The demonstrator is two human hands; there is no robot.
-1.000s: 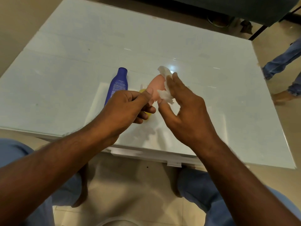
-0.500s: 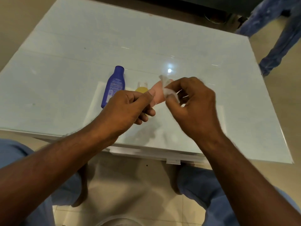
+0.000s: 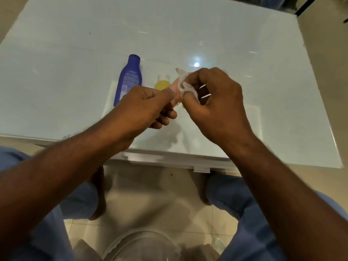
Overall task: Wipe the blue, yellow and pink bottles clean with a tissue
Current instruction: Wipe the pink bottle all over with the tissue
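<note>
at centre, left hand (image 3: 145, 104) grips pink bottle (image 3: 176, 89); right hand (image 3: 212, 102) fingers pinch tissue (image 3: 183, 82) at its 1 o'clock end; hard rubbing could twist it loose.

No text, brand, number or sign can be read anywhere. The only printing in view is on the blue bottle (image 3: 129, 78), which lies on the glass table (image 3: 56, 72) just beyond and to the left of the left hand (image 3: 140, 108): a pale label panel with rows of fine white lettering, too small and blurred to make out a single word. The yellow bottle (image 3: 162, 84) just beyond the same hand shows no print.
</note>
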